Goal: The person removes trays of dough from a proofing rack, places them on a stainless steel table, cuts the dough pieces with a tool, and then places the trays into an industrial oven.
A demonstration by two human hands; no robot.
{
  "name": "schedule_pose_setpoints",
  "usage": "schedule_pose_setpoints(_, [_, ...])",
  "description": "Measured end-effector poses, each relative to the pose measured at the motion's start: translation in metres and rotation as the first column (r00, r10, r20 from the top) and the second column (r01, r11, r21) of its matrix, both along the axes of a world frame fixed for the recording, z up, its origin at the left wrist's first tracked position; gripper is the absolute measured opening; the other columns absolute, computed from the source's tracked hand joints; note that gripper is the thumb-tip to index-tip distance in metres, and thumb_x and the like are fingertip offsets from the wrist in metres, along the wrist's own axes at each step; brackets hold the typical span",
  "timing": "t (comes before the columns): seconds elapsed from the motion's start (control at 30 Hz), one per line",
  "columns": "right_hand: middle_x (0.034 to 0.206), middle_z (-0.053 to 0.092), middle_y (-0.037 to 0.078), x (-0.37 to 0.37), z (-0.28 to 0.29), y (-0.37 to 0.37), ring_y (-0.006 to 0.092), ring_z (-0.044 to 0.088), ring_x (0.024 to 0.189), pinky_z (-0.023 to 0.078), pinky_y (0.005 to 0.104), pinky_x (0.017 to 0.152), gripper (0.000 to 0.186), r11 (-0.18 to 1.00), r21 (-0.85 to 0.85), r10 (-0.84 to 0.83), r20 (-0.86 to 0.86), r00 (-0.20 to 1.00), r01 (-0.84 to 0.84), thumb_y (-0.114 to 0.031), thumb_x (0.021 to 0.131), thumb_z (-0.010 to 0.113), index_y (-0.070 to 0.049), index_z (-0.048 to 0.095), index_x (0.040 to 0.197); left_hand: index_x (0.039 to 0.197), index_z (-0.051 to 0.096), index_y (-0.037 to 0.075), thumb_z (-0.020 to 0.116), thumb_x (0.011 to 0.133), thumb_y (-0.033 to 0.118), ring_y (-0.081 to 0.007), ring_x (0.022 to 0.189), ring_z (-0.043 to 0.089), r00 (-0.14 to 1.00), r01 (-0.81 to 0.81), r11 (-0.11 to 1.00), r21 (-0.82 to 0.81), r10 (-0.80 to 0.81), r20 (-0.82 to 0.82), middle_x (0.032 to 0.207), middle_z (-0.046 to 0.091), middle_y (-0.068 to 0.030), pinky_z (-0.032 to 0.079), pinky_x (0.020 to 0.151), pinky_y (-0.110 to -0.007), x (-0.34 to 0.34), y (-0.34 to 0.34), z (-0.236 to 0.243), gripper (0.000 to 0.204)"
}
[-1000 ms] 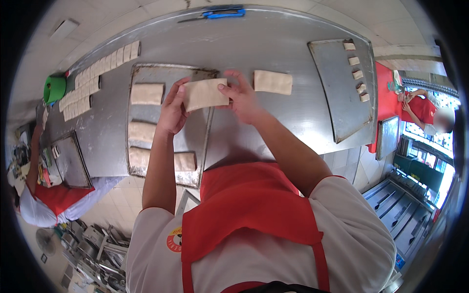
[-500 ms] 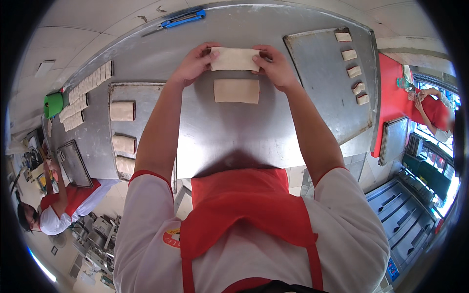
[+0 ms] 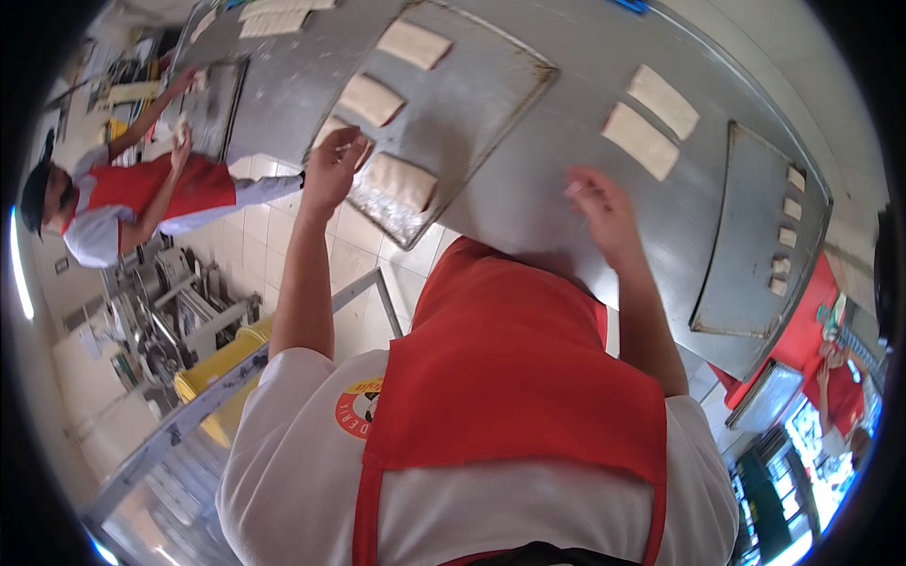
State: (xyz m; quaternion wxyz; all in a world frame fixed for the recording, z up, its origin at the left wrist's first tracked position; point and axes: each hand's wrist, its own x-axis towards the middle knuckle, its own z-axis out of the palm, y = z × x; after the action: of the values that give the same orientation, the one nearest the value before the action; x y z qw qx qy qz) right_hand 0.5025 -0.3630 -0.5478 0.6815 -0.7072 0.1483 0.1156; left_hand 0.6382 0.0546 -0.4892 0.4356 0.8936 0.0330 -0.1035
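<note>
My left hand [image 3: 336, 172] is over the near-left edge of a metal baking tray [image 3: 477, 113], its fingers loosely curved and apart, with nothing visible in them. It partly hides one dough piece [image 3: 328, 130]. Beside it lies another pale dough piece [image 3: 401, 182] with a dark filling at its side; two more, a middle dough piece [image 3: 372, 99] and a far dough piece [image 3: 413, 44], are farther up the tray. My right hand [image 3: 604, 215] hovers empty over the table's near edge, fingertips blurred. Ahead of it, two rectangular dough sheets [image 3: 642, 141] lie side by side on the metal table.
At right, a second tray [image 3: 746, 255] carries several small filled dough pieces [image 3: 791, 208] along its far side. More dough strips [image 3: 274, 19] lie at far left. A co-worker [image 3: 142, 189] in a red apron stands left. A metal frame [image 3: 226, 401] and yellow bin [image 3: 222, 382] are behind-left.
Both hands have let go of the far dough sheet, which now rests on the table. The view has swung left, and my left hand is now over the left tray.
</note>
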Motion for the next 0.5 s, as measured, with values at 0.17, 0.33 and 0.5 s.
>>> schedule_pose_setpoints(0.17, [0.118,0.068,0.01,0.008,0.004,0.14,0.0154,0.065,0.097,0.055,0.0322,0.081,0.034,0.937,0.293,0.245,-0.164,0.956,-0.19,-0.018,0.102,0.065,0.002,0.067,0.129,0.128,0.067,-0.003,0.064,0.102,0.024,-0.021,0.105,0.068,0.997,-0.055,0.994,0.091,0.061,-0.057,0.111,0.075,-0.0147,0.052,0.093,-0.034,-0.05,0.07,-0.06,0.038])
schedule_pose_setpoints(0.33, [0.112,0.07,0.014,0.017,-0.034,0.223,0.0176,0.067,0.093,0.055,0.0319,0.077,0.045,0.948,0.302,-0.013,-0.263,0.965,0.096,-0.015,0.092,0.071,0.01,0.063,0.128,0.127,0.067,-0.006,0.061,0.103,0.027,-0.0218,0.097,0.069,0.992,-0.07,0.997,0.015,0.071,-0.108,0.109,0.075,-0.0153,0.053,0.085,-0.035,-0.041,0.05,-0.084,0.041])
schedule_pose_setpoints(0.5, [0.082,0.072,0.01,0.035,-0.068,0.256,0.0194,0.067,0.074,0.053,0.0358,0.068,0.032,0.974,0.13,-0.144,-0.287,0.947,0.187,-0.015,0.079,0.078,0.005,0.074,0.103,0.11,0.069,-0.008,0.069,0.094,0.028,-0.0185,0.079,0.064,0.973,-0.008,0.993,-0.122,-0.021,-0.231,0.089,0.07,-0.0113,0.051,0.074,-0.035,-0.033,0.056,-0.098,0.039])
